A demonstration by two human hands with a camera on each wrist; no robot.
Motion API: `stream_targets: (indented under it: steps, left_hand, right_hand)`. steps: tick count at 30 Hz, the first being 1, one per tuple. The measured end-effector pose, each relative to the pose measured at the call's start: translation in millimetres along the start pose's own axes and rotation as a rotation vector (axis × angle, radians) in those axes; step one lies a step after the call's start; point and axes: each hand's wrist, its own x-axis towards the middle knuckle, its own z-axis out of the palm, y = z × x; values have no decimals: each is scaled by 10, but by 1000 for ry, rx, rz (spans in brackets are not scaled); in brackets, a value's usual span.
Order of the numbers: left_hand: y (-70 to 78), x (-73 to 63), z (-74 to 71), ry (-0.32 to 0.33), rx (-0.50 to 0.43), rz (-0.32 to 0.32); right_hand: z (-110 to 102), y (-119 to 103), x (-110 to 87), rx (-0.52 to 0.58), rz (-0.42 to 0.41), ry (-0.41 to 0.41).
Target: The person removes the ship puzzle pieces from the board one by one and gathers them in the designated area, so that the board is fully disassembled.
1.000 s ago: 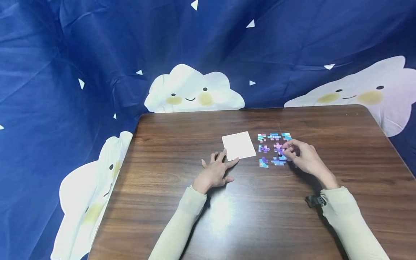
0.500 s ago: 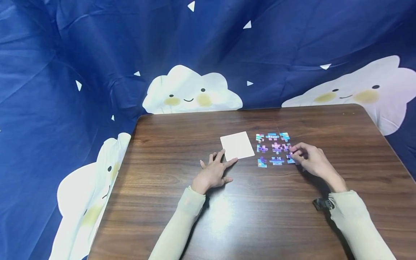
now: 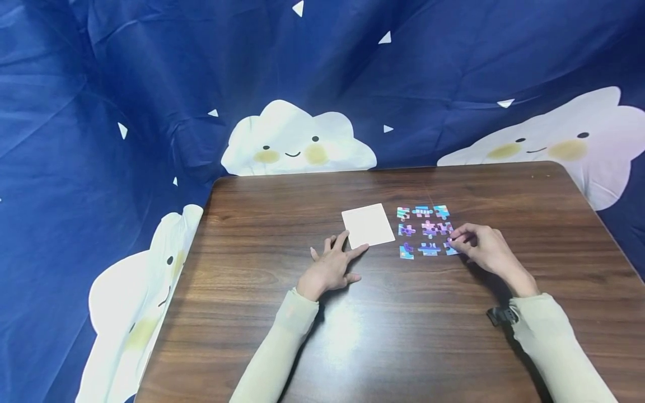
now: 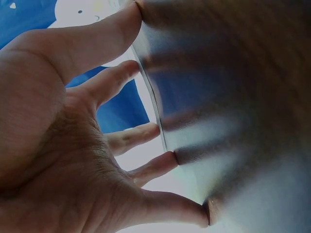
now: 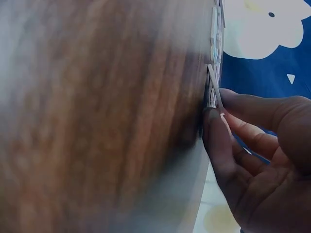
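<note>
My right hand (image 3: 484, 246) pinches a blue and purple jigsaw piece (image 3: 450, 249) between thumb and fingertips, at the lower right corner of a grid of pieces. In the right wrist view this jigsaw piece (image 5: 214, 83) tilts, one edge raised near the fingers and the far edge down by the tabletop. Several other colourful pieces lie in three rows, among them a pink one (image 3: 429, 226) in the middle. Fingers spread, my left hand (image 3: 327, 271) rests on the table, two fingertips at the near edge of a white square card (image 3: 369, 226).
Everything lies on a brown wooden table (image 3: 242, 240) with rounded far corners. Behind and to the left hangs a blue cloth (image 3: 166, 73) printed with smiling clouds. A dark wrist strap (image 3: 501, 315) shows at the right sleeve.
My right hand has moved rightward from beside the middle pieces, carrying the piece to the grid's lower right corner, where it has lowered slightly. My left hand stays by the card.
</note>
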Motion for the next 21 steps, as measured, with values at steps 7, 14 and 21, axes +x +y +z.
stream_targets:
  steps: [7,14,21]
  left_hand:
    - [1,-1,8,0,-7,-1]
    - [5,-12,-1,4,-28,-6]
    - [5,-20,-4,1,-40,-7]
  right_hand:
    - [-20,8,37,-72,-2,41]
    - [-27,2,56,-143,-29,64]
    - [-26,10,65,-194,11,52]
